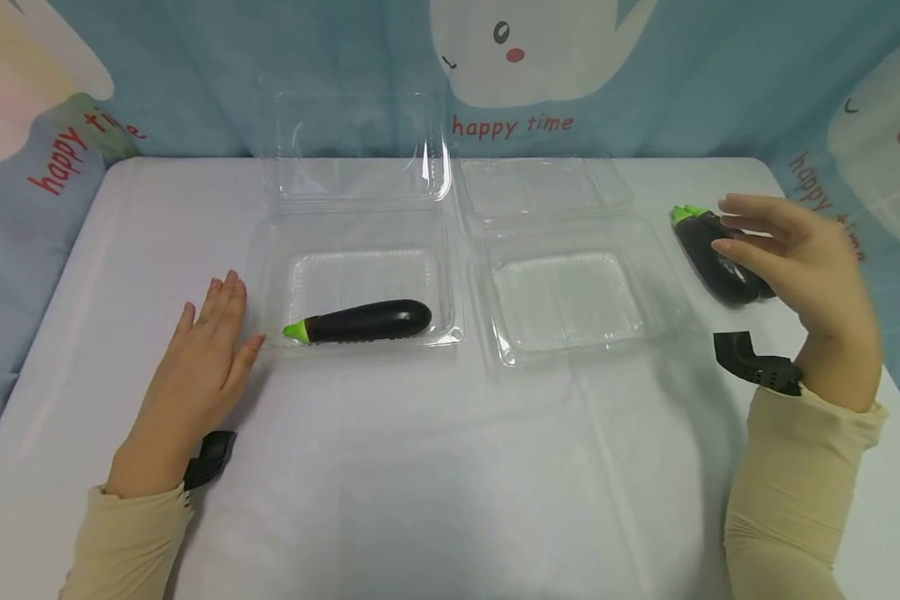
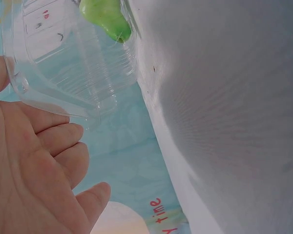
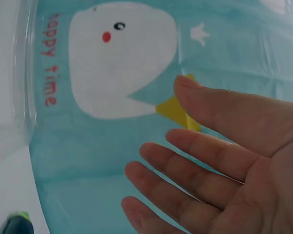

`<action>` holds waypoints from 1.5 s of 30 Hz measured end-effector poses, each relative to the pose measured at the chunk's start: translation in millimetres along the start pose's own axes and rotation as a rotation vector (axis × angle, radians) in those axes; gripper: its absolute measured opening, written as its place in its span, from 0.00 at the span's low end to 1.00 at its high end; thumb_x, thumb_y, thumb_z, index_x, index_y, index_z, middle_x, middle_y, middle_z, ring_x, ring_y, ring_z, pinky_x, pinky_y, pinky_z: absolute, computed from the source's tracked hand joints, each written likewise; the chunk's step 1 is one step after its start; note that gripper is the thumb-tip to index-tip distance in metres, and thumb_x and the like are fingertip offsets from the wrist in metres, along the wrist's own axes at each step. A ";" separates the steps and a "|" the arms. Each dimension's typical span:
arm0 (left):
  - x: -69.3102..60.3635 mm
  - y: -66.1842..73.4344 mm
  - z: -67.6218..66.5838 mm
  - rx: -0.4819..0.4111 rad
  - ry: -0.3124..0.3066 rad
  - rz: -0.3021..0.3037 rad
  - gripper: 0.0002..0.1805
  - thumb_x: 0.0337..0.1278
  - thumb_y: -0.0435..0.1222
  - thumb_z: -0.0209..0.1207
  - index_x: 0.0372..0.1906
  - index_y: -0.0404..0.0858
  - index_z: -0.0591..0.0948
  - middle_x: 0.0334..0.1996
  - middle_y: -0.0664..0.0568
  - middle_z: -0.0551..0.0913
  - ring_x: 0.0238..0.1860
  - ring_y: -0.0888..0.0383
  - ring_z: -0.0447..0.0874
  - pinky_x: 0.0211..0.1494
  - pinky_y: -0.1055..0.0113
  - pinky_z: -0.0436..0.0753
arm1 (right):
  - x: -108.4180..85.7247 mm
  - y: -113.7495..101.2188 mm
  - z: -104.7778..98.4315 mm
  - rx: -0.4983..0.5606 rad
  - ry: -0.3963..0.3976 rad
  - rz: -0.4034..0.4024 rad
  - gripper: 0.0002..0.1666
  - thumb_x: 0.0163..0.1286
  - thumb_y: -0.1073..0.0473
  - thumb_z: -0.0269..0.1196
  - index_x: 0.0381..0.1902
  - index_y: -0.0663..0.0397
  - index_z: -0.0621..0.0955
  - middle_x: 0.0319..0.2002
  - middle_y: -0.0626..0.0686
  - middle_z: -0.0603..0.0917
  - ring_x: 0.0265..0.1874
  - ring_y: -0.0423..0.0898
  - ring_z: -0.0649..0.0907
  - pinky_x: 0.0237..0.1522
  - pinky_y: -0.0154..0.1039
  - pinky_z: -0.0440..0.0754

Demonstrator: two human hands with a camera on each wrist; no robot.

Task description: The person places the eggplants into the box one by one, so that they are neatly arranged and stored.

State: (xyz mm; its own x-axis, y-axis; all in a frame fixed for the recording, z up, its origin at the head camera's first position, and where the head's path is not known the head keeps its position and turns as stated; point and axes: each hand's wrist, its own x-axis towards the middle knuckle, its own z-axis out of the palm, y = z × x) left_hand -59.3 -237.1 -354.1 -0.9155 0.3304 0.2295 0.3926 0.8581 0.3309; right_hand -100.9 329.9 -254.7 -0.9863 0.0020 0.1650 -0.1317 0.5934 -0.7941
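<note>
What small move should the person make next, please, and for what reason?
I would probably lower the right grip toward the eggplants beside the right container. It hangs raised near them, fingers apart and holding nothing; one eggplant already lies in the left container, but the right container shows none.

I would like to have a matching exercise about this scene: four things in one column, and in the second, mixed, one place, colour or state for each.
Column one
1. Single eggplant
2. Right clamshell box
3. Eggplant pair
4. Backdrop cloth

Column two
A. open, with no eggplant inside
B. mostly blue
C. inside the left clamshell box
D. near the right edge of the white table

Pairs: 1-C; 2-A; 3-D; 4-B
</note>
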 end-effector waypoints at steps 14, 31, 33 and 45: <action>1.2 1.8 -0.7 -0.005 -0.006 -0.004 0.34 0.74 0.46 0.38 0.71 0.25 0.50 0.72 0.36 0.48 0.73 0.47 0.42 0.72 0.47 0.41 | 6.4 37.3 -18.5 -0.168 0.101 0.198 0.30 0.64 0.59 0.64 0.65 0.53 0.72 0.49 0.32 0.77 0.44 0.24 0.74 0.41 0.14 0.69; 0.7 0.5 -1.7 0.002 -0.005 -0.005 0.34 0.74 0.47 0.38 0.71 0.25 0.49 0.72 0.36 0.48 0.73 0.47 0.42 0.72 0.48 0.40 | 10.5 82.0 -17.4 -0.217 0.087 0.286 0.32 0.64 0.53 0.64 0.64 0.56 0.72 0.43 0.29 0.77 0.42 0.26 0.72 0.35 0.17 0.67; 0.3 0.7 -1.8 0.002 0.002 -0.003 0.34 0.74 0.47 0.39 0.71 0.26 0.49 0.72 0.36 0.48 0.73 0.47 0.42 0.72 0.48 0.41 | 10.9 84.0 -17.1 -0.219 0.084 0.279 0.31 0.65 0.53 0.64 0.64 0.56 0.72 0.41 0.27 0.76 0.39 0.24 0.71 0.35 0.17 0.67; -0.5 1.6 -0.8 -0.007 -0.001 -0.007 0.34 0.74 0.47 0.38 0.71 0.25 0.50 0.72 0.36 0.49 0.73 0.47 0.42 0.72 0.48 0.41 | 13.5 104.8 -17.7 -0.201 0.068 0.323 0.31 0.65 0.51 0.64 0.63 0.56 0.73 0.41 0.29 0.76 0.37 0.22 0.72 0.38 0.19 0.69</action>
State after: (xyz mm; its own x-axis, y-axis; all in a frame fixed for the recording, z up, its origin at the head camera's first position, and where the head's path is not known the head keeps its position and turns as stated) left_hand -58.1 -236.2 -353.0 -0.9184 0.3249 0.2258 0.3867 0.8576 0.3390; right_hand -126.2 406.4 -325.4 -0.9641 0.2637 -0.0310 0.2132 0.6995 -0.6821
